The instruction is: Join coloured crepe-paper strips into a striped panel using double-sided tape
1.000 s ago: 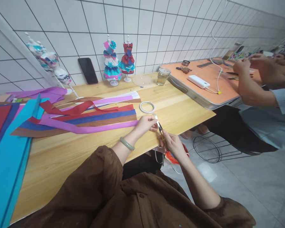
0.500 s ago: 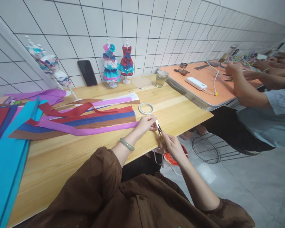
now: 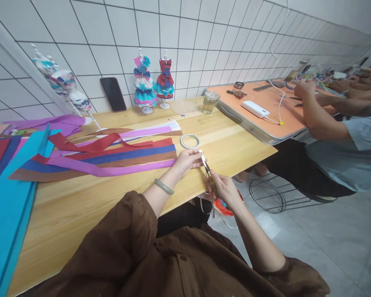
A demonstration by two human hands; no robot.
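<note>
White strip (image 3: 202, 156) — narrow; scissors (image 3: 207, 168) — dark blades, yellowish handles.

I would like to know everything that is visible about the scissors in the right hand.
The scissors have dark, metallic-looking blades and yellowish handles, partly hidden by the right hand gripping them. The blades point away from the person and slightly left, toward the white strip pinched in the left hand. They are near the edge of the wooden table. Whether the blades touch the strip is too small to tell.
</note>
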